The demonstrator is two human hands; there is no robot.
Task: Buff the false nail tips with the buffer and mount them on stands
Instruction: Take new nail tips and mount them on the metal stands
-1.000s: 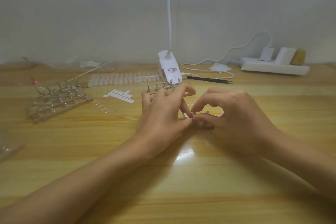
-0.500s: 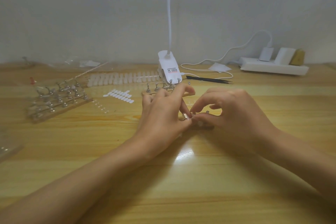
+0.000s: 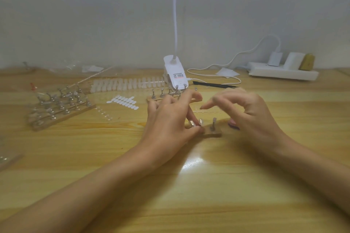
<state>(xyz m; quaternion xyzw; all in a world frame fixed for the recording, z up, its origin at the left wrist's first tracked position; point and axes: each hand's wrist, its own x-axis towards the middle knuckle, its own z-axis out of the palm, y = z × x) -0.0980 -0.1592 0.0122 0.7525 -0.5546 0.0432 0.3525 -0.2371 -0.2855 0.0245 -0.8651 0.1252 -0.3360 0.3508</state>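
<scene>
Metal stand (image 3: 192,123) sits pinched in the left hand's (image 3: 168,119) fingertips, just beside a wooden strip (image 3: 216,134) bearing two stands; the right hand (image 3: 251,113) hovers slack, grasping nothing, a pink buffer (image 3: 233,126) beneath its thumb.

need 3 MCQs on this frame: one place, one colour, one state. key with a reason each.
1. Where is the power strip? A) back right, by the wall B) front left C) centre front
2. The lamp clip is: A) black B) white C) red
3. The left hand is: A) flat on the table B) pinching a small metal stand C) holding the lamp
Key: 1 A, it lies along the wall at right. 2 B, white casing. 3 B, thumb and finger close on it.
</scene>
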